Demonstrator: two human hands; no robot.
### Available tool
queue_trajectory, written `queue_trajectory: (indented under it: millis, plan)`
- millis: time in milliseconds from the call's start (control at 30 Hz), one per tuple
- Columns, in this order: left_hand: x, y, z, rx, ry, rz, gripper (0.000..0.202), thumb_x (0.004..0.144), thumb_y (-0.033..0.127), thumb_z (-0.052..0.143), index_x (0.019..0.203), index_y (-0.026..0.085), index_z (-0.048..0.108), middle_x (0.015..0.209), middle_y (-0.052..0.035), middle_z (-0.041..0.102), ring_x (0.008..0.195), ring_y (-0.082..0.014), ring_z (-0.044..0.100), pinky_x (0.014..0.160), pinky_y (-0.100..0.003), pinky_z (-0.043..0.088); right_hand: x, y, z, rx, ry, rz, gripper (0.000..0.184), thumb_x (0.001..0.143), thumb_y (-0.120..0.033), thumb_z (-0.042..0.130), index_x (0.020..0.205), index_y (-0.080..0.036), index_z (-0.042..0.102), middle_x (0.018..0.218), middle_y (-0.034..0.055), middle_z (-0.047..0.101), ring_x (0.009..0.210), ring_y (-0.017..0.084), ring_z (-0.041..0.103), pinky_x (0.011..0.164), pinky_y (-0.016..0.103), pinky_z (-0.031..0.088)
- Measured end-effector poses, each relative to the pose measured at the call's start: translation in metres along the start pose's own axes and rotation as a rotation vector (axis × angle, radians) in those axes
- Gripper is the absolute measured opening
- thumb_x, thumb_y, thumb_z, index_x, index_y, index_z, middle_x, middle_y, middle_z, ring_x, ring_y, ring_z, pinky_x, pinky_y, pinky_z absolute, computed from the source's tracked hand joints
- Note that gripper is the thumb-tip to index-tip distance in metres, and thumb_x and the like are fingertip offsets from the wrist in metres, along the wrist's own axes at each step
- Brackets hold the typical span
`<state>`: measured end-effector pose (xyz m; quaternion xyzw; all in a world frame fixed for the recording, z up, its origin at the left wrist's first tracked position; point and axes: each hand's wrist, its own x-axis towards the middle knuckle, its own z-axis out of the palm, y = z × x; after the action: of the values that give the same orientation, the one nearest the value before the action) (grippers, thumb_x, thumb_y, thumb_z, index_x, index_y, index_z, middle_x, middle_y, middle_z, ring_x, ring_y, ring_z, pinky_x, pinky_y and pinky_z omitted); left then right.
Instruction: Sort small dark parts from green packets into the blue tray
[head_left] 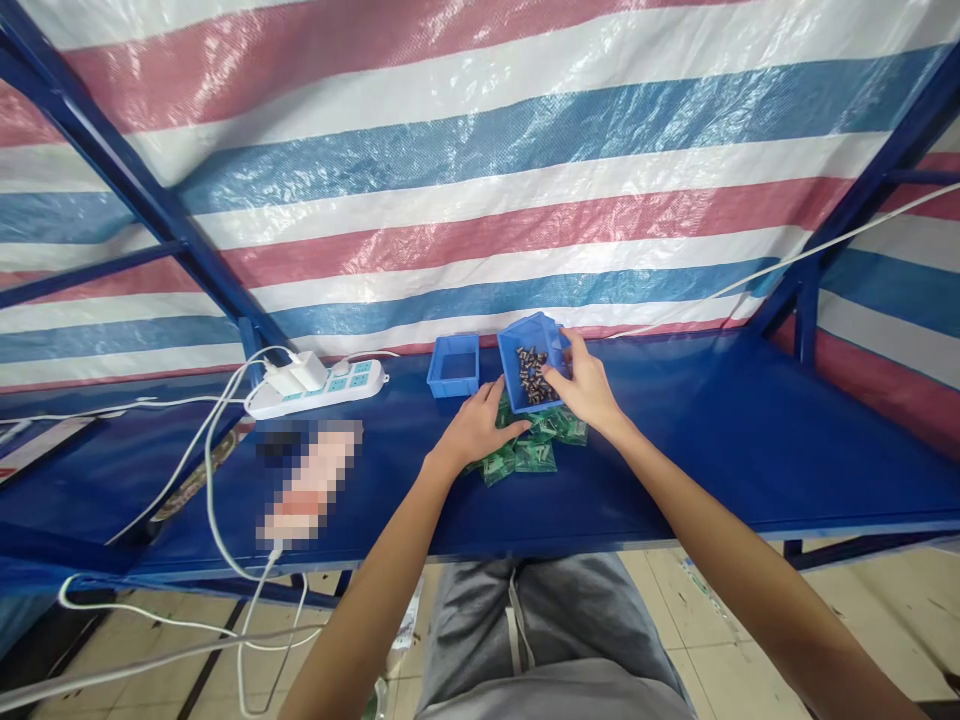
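Note:
My right hand [585,385] reaches into a tilted blue plastic bin [534,338] that holds several small dark metal parts [531,372]; its fingers curl at the bin's right rim and over the parts. My left hand [480,425] rests on a pile of small green circuit boards [534,452] lying on the blue table [712,440] just in front of the bin, with its fingers bent down onto them. Whether either hand pinches a piece is hidden.
A second, smaller blue bin [454,365] stands left of the tilted one. A white power strip [319,390] with a plugged charger and white cables [214,470] lies at the left. A blurred-out object [311,480] sits near the front edge. A striped tarp hangs behind.

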<state>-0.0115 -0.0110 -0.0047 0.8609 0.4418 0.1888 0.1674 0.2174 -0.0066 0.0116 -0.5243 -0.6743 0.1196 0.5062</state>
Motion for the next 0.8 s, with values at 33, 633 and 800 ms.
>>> queue_trajectory:
  millis: [33,633,800]
  plan:
    - [0.0,0.0,0.001,0.012,-0.015,-0.002,0.089,0.089,0.071,0.051,0.158,0.02,0.026,0.157,-0.018,0.037,0.145,-0.0371,0.036,0.113,-0.049,0.037,-0.001,-0.002,0.001,-0.011,0.001,-0.021,0.064,0.087,-0.039,0.061,0.144,-0.018,0.041,0.099,0.0086,0.07,0.076,0.026,0.067,0.072,0.04,0.056]
    - [0.0,-0.003,0.002,0.015,0.02,0.061,0.072,0.089,0.063,0.057,0.148,0.023,0.044,0.142,-0.0149,0.051,0.133,-0.0335,0.05,0.109,-0.047,0.044,-0.021,-0.026,0.008,-0.252,-0.077,-0.272,0.066,0.091,-0.042,0.058,0.152,-0.025,0.04,0.127,0.014,0.061,0.108,0.035,0.063,0.09,0.047,0.056]
    - [0.0,-0.004,0.003,0.013,0.02,0.08,0.072,0.089,0.061,0.059,0.148,0.023,0.043,0.146,-0.0148,0.048,0.138,-0.0336,0.045,0.11,-0.047,0.043,-0.024,-0.027,0.007,-0.32,-0.086,-0.323,0.065,0.091,-0.043,0.058,0.152,-0.026,0.042,0.115,0.0123,0.062,0.085,0.028,0.065,0.071,0.039,0.057]
